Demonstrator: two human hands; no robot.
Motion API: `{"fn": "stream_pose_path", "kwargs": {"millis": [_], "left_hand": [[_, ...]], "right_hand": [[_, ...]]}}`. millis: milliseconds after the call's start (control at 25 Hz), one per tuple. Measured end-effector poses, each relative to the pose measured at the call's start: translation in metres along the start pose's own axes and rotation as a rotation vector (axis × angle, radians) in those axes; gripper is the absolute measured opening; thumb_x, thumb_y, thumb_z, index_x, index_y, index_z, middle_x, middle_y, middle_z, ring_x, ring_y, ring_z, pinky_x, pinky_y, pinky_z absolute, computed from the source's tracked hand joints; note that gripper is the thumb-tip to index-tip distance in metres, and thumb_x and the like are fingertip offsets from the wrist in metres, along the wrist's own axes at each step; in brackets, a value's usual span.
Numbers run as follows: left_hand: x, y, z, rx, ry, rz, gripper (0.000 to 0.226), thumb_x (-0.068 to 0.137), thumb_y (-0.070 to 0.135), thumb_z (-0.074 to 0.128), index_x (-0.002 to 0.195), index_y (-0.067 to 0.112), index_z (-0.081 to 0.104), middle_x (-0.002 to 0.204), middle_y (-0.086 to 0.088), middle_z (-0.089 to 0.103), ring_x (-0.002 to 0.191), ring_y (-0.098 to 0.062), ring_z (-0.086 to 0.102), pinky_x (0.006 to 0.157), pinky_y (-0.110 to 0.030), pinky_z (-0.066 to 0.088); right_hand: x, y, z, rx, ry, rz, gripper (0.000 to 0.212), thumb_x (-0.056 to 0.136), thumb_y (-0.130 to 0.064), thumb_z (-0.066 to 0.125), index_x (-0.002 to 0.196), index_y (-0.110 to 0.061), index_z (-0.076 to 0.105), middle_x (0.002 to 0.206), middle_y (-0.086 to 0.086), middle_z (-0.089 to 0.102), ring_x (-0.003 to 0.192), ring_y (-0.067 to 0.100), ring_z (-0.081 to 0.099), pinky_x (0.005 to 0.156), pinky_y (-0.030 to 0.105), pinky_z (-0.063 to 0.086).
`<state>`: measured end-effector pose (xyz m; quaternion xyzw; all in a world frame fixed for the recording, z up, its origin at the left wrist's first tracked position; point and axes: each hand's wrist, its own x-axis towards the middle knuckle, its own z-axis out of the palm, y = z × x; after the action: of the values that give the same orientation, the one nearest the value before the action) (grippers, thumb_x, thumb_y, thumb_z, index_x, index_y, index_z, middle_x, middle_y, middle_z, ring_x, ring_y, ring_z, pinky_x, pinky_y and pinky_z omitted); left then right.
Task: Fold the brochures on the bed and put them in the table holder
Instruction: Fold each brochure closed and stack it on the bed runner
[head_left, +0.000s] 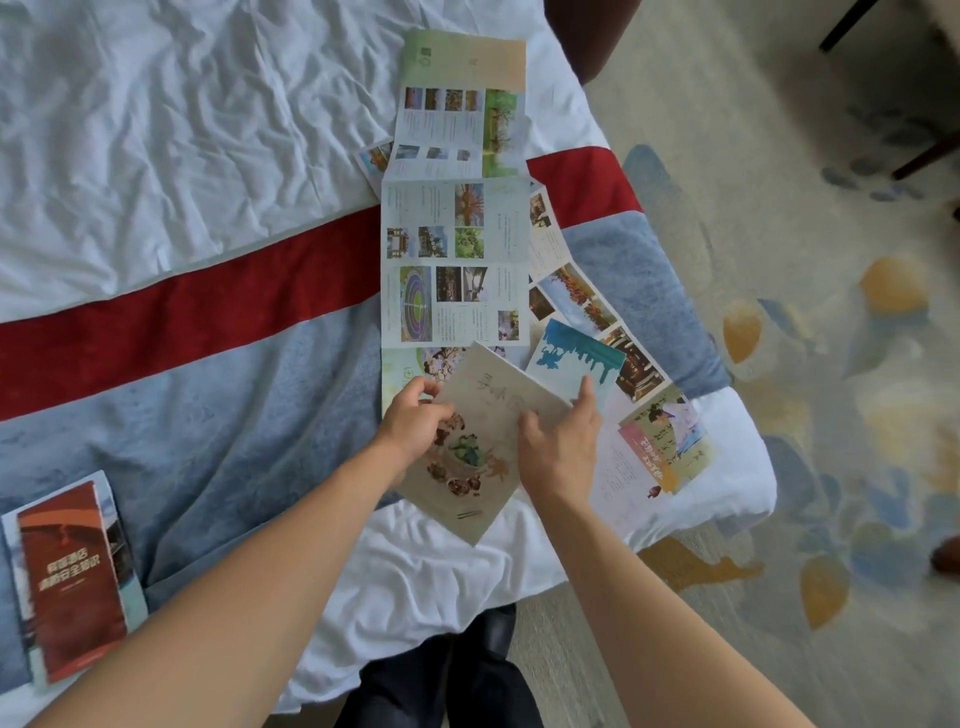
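Both hands work on a beige paper brochure printed with a ring of food dishes (475, 441), which lies tilted near the foot corner of the white-sheeted bed with its blue and red runner (208, 291), partly over the other leaflets. The left hand (415, 423) grips the brochure's left edge with curled fingers, and the right hand (563, 441) holds the right edge, thumb on top and fingers reaching over the upper corner; whether the fingertips are tucked beneath the paper cannot be told. The step in hand looks like closing this brochure along its crease. To do it well, the person would likely bring the two edges flush before pressing, then run a thumb down the fold so that it lies flat, since the soft bedding gives little backing and a skewed crease would set easily. Just behind it lies a long, pale, unfolded accordion brochure of small photographs (454, 260), with a teal-and-white skyline leaflet (576, 364) and a pink-and-green leaflet showing a seated figure (660, 441) to the right, all apparently not yet folded. A red folded brochure with white lettering (72, 577) rests on others at the bed's near left edge, seemingly finished. The table holder is not in view
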<state>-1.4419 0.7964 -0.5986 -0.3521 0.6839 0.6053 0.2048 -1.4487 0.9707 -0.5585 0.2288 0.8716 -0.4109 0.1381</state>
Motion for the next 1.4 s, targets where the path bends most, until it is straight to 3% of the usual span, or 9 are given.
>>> {"fn": "stream_pose_path", "kwargs": {"millis": [160, 360, 520, 600, 720, 880, 1040, 1200, 1400], "left_hand": [[0.006, 0.021, 0.035, -0.230, 0.026, -0.113, 0.012, 0.088, 0.019, 0.061, 0.096, 0.027, 0.057, 0.100, -0.006, 0.071, 0.095, -0.029, 0.068, 0.082, -0.044, 0.055], [0.024, 0.037, 0.078, -0.099, 0.040, -0.151, 0.011, 0.093, 0.021, 0.058, 0.103, 0.019, 0.062, 0.107, -0.010, 0.070, 0.099, -0.030, 0.065, 0.094, -0.050, 0.052], [0.040, 0.033, 0.103, 0.395, 0.113, -0.086, 0.021, 0.093, 0.032, 0.057, 0.112, 0.022, 0.059, 0.115, -0.002, 0.064, 0.097, -0.022, 0.057, 0.081, -0.034, 0.045], [0.040, 0.029, 0.117, 0.616, 0.088, -0.079, 0.038, 0.091, 0.042, 0.059, 0.122, 0.021, 0.053, 0.117, 0.000, 0.060, 0.096, -0.021, 0.054, 0.075, -0.031, 0.039], [0.037, 0.017, 0.136, 0.819, 0.123, -0.056, 0.041, 0.088, 0.039, 0.061, 0.123, 0.020, 0.050, 0.117, -0.001, 0.060, 0.100, -0.026, 0.060, 0.070, -0.032, 0.040], [0.044, 0.015, 0.132, 0.766, 0.131, 0.047, 0.012, 0.092, 0.020, 0.056, 0.100, 0.022, 0.047, 0.104, -0.002, 0.060, 0.083, -0.022, 0.055, 0.064, -0.033, 0.040], [0.058, 0.028, 0.097, 0.649, 0.164, 0.108, 0.026, 0.093, 0.007, 0.051, 0.106, 0.028, 0.058, 0.105, 0.000, 0.064, 0.086, -0.020, 0.055, 0.066, -0.030, 0.040], [0.067, 0.045, 0.041, 0.858, 0.258, 0.259, 0.043, 0.090, 0.003, 0.048, 0.104, 0.037, 0.070, 0.116, 0.006, 0.069, 0.101, -0.021, 0.060, 0.082, -0.033, 0.033], [0.067, 0.054, 0.026, 1.049, 0.253, 0.314, 0.041, 0.088, 0.009, 0.055, 0.081, 0.045, 0.072, 0.100, 0.012, 0.064, 0.105, -0.021, 0.052, 0.112, -0.048, 0.016]], "right_hand": [[0.019, 0.004, -0.022, 0.203, -0.180, 0.188, 0.069, 0.089, -0.017, 0.059, 0.148, -0.038, 0.029, 0.128, 0.001, 0.062, 0.098, 0.018, 0.067, 0.077, 0.043, 0.061], [0.063, 0.008, -0.049, 0.239, -0.193, 0.238, 0.056, 0.084, 0.002, 0.042, 0.119, -0.042, 0.043, 0.110, -0.005, 0.067, 0.091, 0.018, 0.068, 0.065, 0.044, 0.063], [0.106, 0.020, -0.077, 0.139, -0.203, 0.200, 0.061, 0.082, 0.004, 0.038, 0.114, -0.048, 0.041, 0.100, -0.015, 0.061, 0.087, 0.013, 0.065, 0.064, 0.042, 0.061], [0.125, 0.028, -0.087, 0.127, -0.200, 0.206, 0.062, 0.080, 0.004, 0.038, 0.115, -0.047, 0.040, 0.101, -0.015, 0.059, 0.092, 0.016, 0.063, 0.072, 0.043, 0.060], [0.135, 0.035, -0.090, 0.084, -0.201, 0.217, 0.063, 0.080, 0.005, 0.038, 0.116, -0.047, 0.039, 0.098, -0.017, 0.056, 0.086, 0.007, 0.059, 0.062, 0.031, 0.052], [0.139, 0.037, -0.085, 0.073, -0.228, 0.205, 0.062, 0.081, 0.006, 0.040, 0.120, -0.042, 0.044, 0.103, -0.015, 0.061, 0.089, 0.008, 0.062, 0.060, 0.033, 0.056], [0.135, 0.027, -0.078, 0.036, -0.257, 0.147, 0.065, 0.082, 0.005, 0.041, 0.130, -0.039, 0.045, 0.112, -0.011, 0.063, 0.089, 0.007, 0.061, 0.066, 0.035, 0.058], [0.124, 0.015, -0.067, 0.038, -0.278, 0.121, 0.062, 0.082, 0.005, 0.041, 0.122, -0.043, 0.043, 0.114, -0.007, 0.063, 0.090, 0.011, 0.062, 0.063, 0.035, 0.058], [0.115, 0.008, -0.056, 0.060, -0.323, 0.138, 0.063, 0.085, 0.004, 0.041, 0.128, -0.042, 0.043, 0.113, -0.007, 0.061, 0.088, 0.009, 0.062, 0.059, 0.032, 0.057]]}}
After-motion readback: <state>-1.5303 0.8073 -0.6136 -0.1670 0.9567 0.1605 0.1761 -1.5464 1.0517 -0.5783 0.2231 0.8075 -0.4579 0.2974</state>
